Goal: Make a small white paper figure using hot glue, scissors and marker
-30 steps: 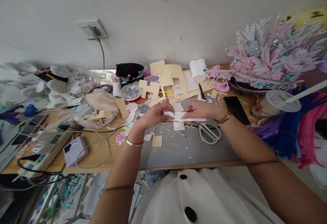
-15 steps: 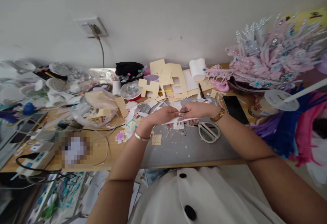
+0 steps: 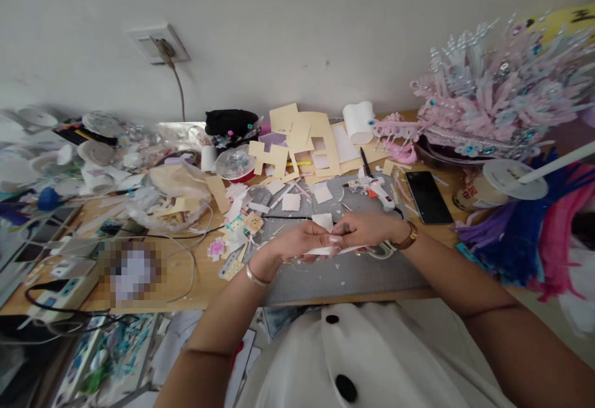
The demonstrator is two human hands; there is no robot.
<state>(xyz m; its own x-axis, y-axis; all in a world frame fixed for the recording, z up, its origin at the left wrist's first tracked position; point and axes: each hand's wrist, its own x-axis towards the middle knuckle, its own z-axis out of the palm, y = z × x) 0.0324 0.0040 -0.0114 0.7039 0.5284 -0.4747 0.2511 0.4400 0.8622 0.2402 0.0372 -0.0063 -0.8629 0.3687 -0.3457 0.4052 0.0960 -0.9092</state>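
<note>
Both hands meet over the grey mat [image 3: 307, 284], pinching a thin white sheet, perhaps paper or foam [image 3: 321, 250]. My left hand [image 3: 302, 239] closes on its left part, thumb on top and fingers beneath. My right hand [image 3: 365, 229] grips the right part, its fingertips close to the left thumb. Much of the sheet is hidden by the fingers. Just beyond them lie small white square pieces [image 3: 291, 202]. A glue gun [image 3: 379, 192] rests behind my right hand. The scissors [image 3: 385, 250] are mostly covered by my right wrist.
Cream card cut-outs [image 3: 307, 138] lean along the wall. A black phone [image 3: 427, 197] and a lidded drink cup with a straw [image 3: 506, 181] stand right, by jewelled pink crowns [image 3: 488, 98]. Cables and a power strip [image 3: 65, 290] lie left, past a plastic bag [image 3: 181, 188].
Both hands have come nearer to me with the white sheet, still gripping it. The glue gun and white squares behind them now show, while the scissors are largely covered.
</note>
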